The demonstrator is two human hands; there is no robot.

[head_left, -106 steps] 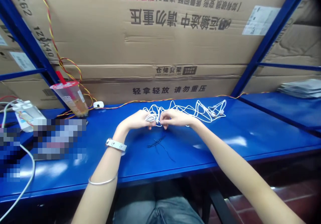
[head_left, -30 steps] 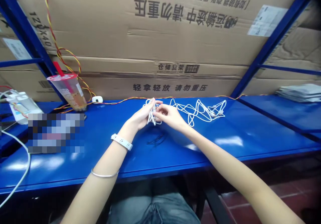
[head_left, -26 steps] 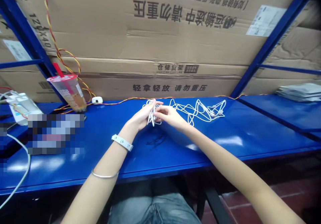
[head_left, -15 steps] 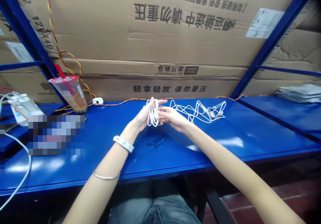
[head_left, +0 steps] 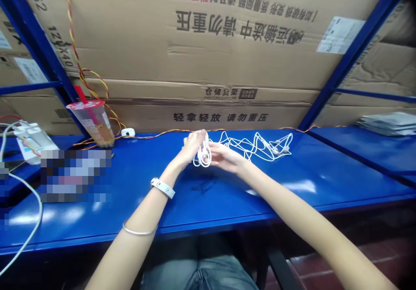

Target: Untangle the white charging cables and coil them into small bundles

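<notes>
At the rear of the blue steel workbench [head_left: 266, 186], a white earphone cable [head_left: 203, 155] is gathered into a narrow bundle of loops, held at about mid-bench width. Left hand [head_left: 191, 146]: fingers curled over the top of the bundle, gripping it. Right hand [head_left: 225, 158]: flatter, fingers together, fingertips [head_left: 212, 148] against the bundle's side, not closed round it. The rest of the cable trails right in loose loops on the bench, ending in small white earbuds [head_left: 279, 148].

Left of the hands, a clear plastic cup [head_left: 92, 125] with a red-rimmed lid and red straw [head_left: 82, 100] holds amber-brown liquid in its lower part. It stands near the rear edge, well apart from the bundle. A red-and-yellow twisted wire [head_left: 156, 135] runs along that edge, just behind the bundle, past a small white plug [head_left: 128, 132].

Open blue surface lies between the hands and the front edge [head_left: 208, 228], crossed by the forearms; a thin dark squiggle [head_left: 204, 185] marks it just below the hands. Far left, a pixelated patch [head_left: 74, 176] hides whatever lies there.
</notes>
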